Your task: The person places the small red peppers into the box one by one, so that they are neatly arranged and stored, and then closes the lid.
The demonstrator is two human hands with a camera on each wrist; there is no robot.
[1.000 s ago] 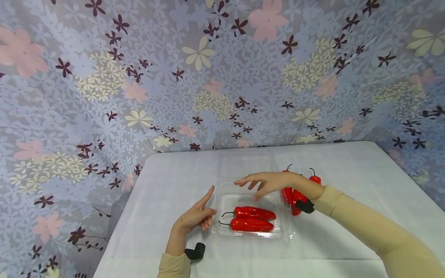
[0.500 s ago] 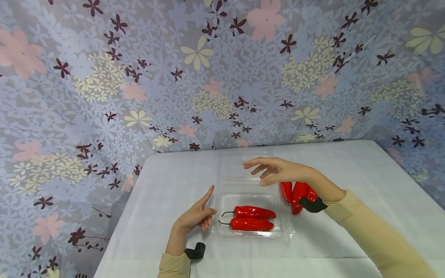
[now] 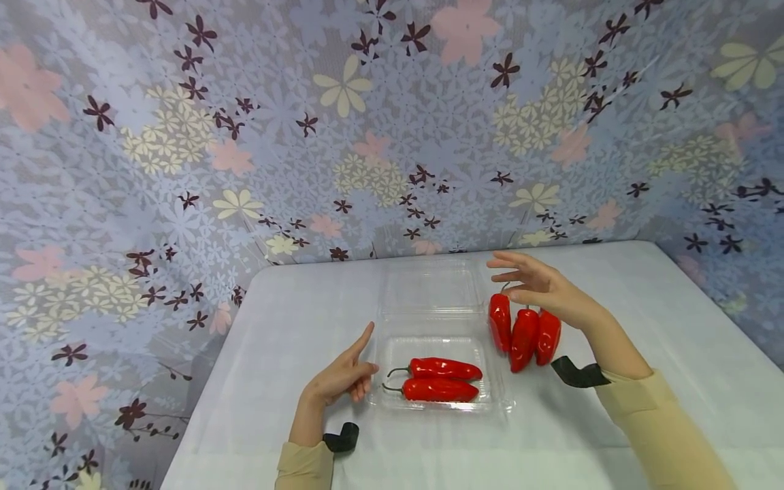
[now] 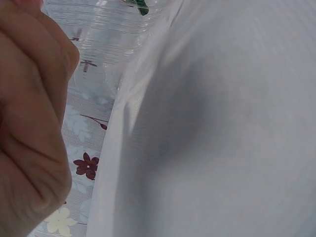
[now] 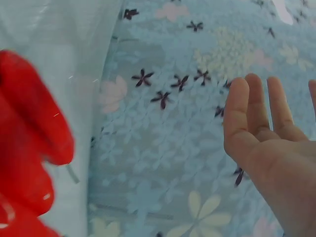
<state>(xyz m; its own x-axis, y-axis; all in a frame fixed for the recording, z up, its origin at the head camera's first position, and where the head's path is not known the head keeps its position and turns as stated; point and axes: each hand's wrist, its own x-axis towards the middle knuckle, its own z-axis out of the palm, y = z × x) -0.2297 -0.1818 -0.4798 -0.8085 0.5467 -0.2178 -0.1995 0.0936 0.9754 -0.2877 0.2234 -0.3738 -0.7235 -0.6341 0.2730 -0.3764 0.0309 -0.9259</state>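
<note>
A clear plastic clamshell container [image 3: 392, 350] lies unfolded on the white-covered table, its lid [image 3: 431, 286] laid back. Inside its near half, two red peppers [image 3: 442, 390] lie side by side, stems to the left. My left hand [image 3: 339, 374] is at the container's left edge. Its index finger and thumb are extended at the rim, and the other fingers are curled; actual contact is hard to tell. To the container's right lie three loose red peppers [image 3: 524, 340]. Above their far ends hovers my right hand [image 3: 551, 289], fingers spread and holding nothing.
Behind the table [image 3: 618, 401] hangs a flowered cloth [image 3: 367, 136], close to the table's far edge. Dark camera mounts sit at both wrists, the right one [image 3: 578, 374] near the loose peppers.
My right hand has moved from over the container to the right and away, to above the loose peppers, which now show more fully. The left hand has stayed at the container's edge.
</note>
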